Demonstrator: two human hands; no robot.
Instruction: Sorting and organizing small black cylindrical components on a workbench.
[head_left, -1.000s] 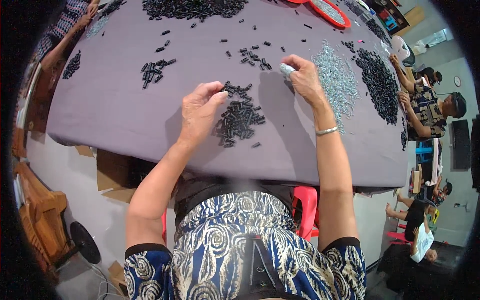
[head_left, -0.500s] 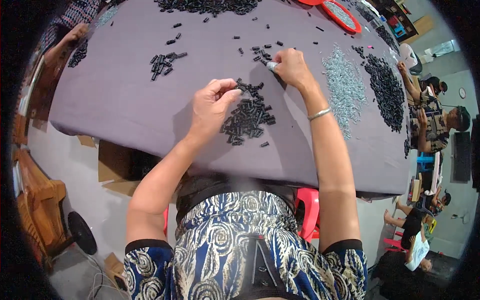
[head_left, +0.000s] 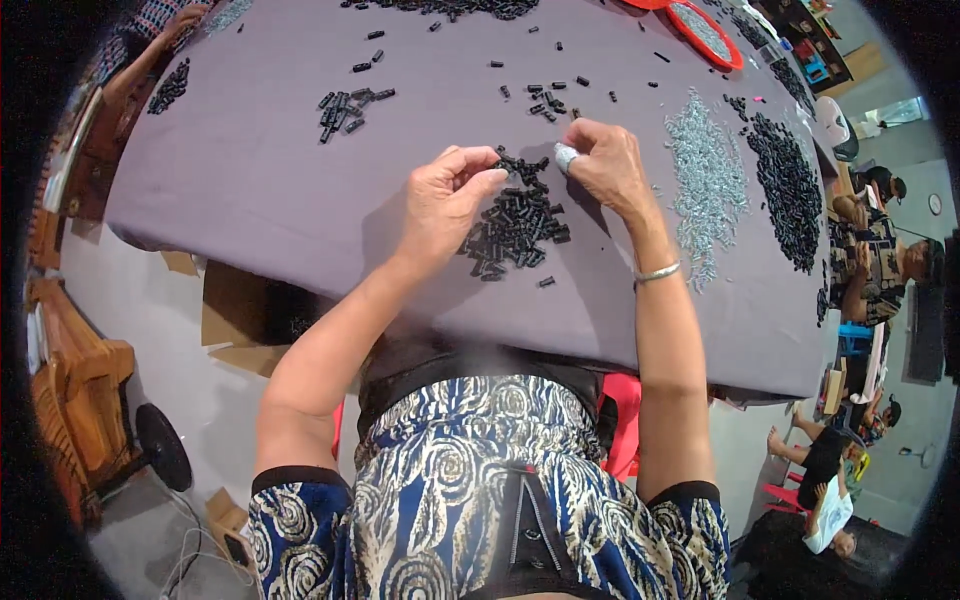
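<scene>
A pile of small black cylindrical pieces [head_left: 518,228] lies on the cloth in front of me. At its upper left edge is my left hand [head_left: 440,195], thumb and forefinger pinched together beside the black pieces; whatever is between the tips is too small to make out. My right hand [head_left: 608,168] hovers to the right of the pile, fingers curled in, with a whitish wrapping [head_left: 566,157] on a digit. Its fingertips are mostly hidden, so I cannot see what they hold. Just beyond it, a small scatter of black pieces [head_left: 548,103] lies on the table.
A grey cloth covers the table [head_left: 270,190]. To the right lie a heap of clear, silvery pieces [head_left: 705,185] and a long black heap [head_left: 785,190]. A red tray [head_left: 735,58] stands far right. Another person's hand [head_left: 187,20] rests at the far left; more people sit at right.
My right hand has drawn back toward me from the small scatter of black pieces, nearer the pile. My left hand stays pinched at the pile's edge. The whole view has shifted slightly.
</scene>
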